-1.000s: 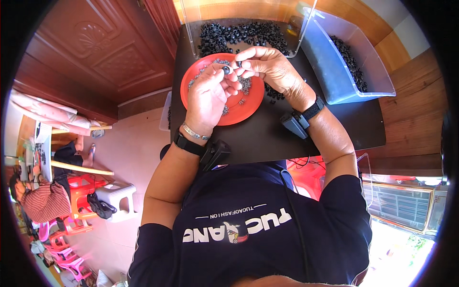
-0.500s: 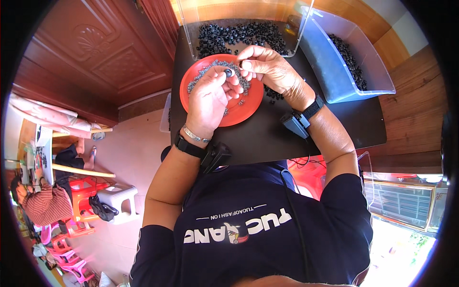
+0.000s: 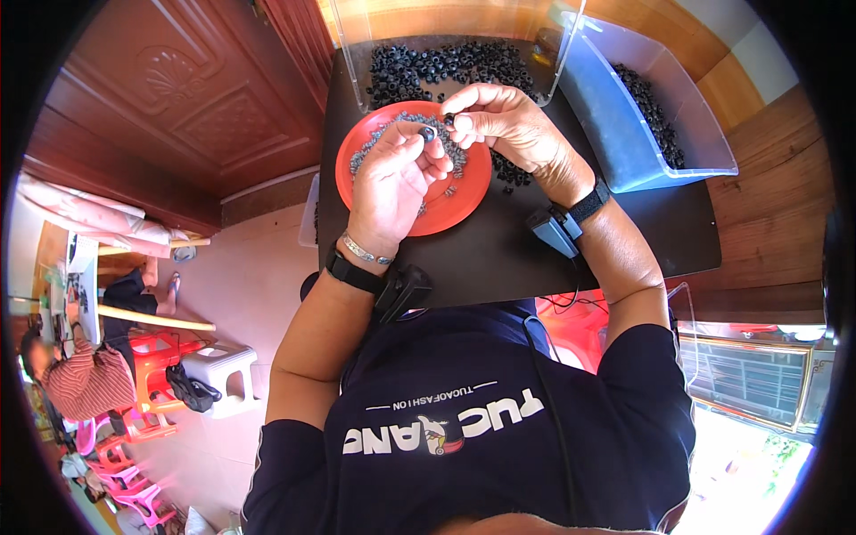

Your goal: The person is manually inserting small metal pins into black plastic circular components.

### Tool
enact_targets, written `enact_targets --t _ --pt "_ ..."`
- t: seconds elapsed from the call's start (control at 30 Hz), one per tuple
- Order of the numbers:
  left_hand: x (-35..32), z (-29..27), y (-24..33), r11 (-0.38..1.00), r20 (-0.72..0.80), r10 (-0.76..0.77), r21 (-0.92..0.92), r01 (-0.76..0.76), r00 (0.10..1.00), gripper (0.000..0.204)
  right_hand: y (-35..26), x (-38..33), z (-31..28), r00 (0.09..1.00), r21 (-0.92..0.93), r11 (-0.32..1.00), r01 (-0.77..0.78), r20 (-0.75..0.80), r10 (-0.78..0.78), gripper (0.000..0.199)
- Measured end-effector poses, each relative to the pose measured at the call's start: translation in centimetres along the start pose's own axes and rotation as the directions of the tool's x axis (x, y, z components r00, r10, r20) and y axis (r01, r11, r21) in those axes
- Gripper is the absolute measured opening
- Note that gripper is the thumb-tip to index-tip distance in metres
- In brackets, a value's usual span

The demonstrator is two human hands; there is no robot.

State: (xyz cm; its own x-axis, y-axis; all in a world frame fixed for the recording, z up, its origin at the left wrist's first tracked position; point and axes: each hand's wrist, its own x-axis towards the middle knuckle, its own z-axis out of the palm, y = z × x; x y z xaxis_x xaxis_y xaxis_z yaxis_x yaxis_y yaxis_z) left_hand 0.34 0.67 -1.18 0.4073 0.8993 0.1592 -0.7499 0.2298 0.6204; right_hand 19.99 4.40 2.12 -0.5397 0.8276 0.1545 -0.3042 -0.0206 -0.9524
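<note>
Over black table (image 3: 499, 259), left hand (image 3: 392, 183) and right hand (image 3: 508, 125) each apparently pinch a small ring (image 3: 428, 134).

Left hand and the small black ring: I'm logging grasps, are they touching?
Touching. Head view shows the left hand pinching the small black ring between its fingertips.

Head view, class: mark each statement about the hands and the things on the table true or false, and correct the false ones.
1. The left hand pinches a small dark ring. True.
2. The plate is blue. False: it is red.
3. The right hand rests flat on the table. False: it is raised over the plate, fingertips pinched on a small black piece.
4. Black rings fill the clear tray beyond the plate. True.
5. Both wrists are bare. False: each wears a black band.
</note>
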Motion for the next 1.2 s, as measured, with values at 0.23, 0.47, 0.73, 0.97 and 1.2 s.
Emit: enact_targets --t 0.23,0.47,0.73,0.97,1.2 --pt "0.0 0.0 -0.1 0.999 -0.008 0.012 0.035 -0.011 1.0 0.012 0.4 0.2 -0.3 1.0 -0.03 0.999 0.015 0.005 -0.015 0.019" --pt "-0.1 0.2 0.0 0.998 -0.014 0.028 0.062 -0.027 1.0 0.013 0.0 0.0 0.0 0.999 -0.098 0.994 0.045 0.017 -0.043 0.019" --pt "-0.3 0.7 -0.1 0.998 0.011 -0.004 0.06 0.004 1.0 0.013 -0.4 -0.1 0.7 0.988 -0.255 0.955 0.152 0.04 -0.147 0.016" --pt "-0.2 0.6 -0.2 0.998 0.008 0.005 0.062 -0.006 1.0 0.014 -0.2 0.0 0.8 0.966 -0.346 0.902 0.259 0.108 -0.236 0.015" --pt "-0.2 0.2 -0.4 0.997 0.001 -0.011 0.079 0.011 1.0 0.013 -0.4 0.0 1.3 0.949 -0.394 0.864 0.313 0.146 -0.278 0.019"
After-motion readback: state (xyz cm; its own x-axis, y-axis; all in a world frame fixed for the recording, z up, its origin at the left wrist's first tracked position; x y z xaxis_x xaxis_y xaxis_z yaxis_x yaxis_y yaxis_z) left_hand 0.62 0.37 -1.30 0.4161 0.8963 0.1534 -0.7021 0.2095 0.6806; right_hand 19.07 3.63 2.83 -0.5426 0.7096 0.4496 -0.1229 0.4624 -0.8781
